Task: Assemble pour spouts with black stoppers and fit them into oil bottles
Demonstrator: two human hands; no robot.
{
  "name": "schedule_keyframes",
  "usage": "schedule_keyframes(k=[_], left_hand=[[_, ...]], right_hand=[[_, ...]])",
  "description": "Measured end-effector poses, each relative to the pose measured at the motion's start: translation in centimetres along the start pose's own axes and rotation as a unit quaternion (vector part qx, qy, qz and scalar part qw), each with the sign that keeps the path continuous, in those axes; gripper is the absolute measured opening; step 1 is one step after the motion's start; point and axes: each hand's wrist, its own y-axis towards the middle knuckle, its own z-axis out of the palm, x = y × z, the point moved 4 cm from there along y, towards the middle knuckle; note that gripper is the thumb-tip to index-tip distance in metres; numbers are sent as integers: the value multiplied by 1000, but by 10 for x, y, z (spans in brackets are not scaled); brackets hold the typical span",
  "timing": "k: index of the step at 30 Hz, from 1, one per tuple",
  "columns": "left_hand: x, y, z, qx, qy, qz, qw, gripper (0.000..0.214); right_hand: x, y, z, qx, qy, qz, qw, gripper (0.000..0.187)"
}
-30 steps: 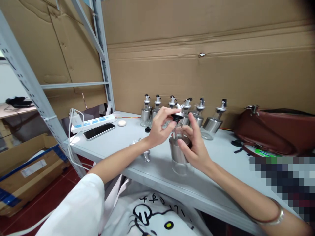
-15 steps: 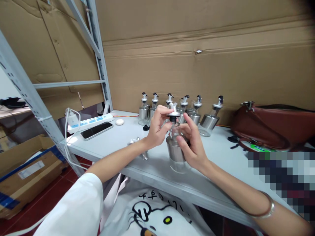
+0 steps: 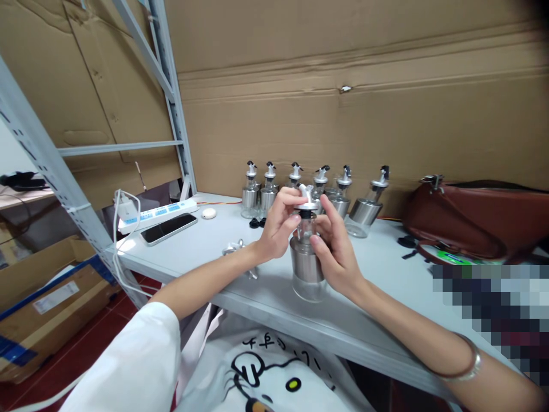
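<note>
An oil bottle (image 3: 307, 266) with a clear glass neck and base and a steel sleeve stands on the table in front of me. A silver pour spout (image 3: 307, 201) with a black stopper sits in its mouth. My left hand (image 3: 279, 223) pinches the spout between thumb and fingers. My right hand (image 3: 337, 246) wraps around the bottle's neck and sleeve from the right. Left of the bottle, some loose silver spout parts (image 3: 240, 252) lie partly hidden behind my left forearm.
Several similar bottles (image 3: 251, 194) with black-tipped spouts line the back of the table (image 3: 369, 309). Small black caps (image 3: 254, 222) lie before them. A phone (image 3: 169, 228), a power strip (image 3: 150, 214) and a white disc (image 3: 209, 213) are at left. A brown bag (image 3: 476, 220) rests at right.
The spout has sunk lower into the bottle's neck, with its black stopper now mostly inside. My left hand came down slightly with it; my right hand still holds the bottle.
</note>
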Motion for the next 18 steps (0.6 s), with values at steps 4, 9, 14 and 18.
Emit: schedule_keyframes(k=[4,9,14,18], left_hand=[[-2,-2,0,16,32,74,997,26],[-5,-5,4,60,87,190,976,35],[-7,-6,6,77,95,220,968,34],[-10,-5,6,78,99,238,963,42]], right_hand=[[-2,-1,-1,-2,2,8,1000,53],[-6,-1,-2,-15,42,2,999,54],[-5,0,-2,-18,71,10,997,53],[-1,1,-1,-26,116,13,993,52]])
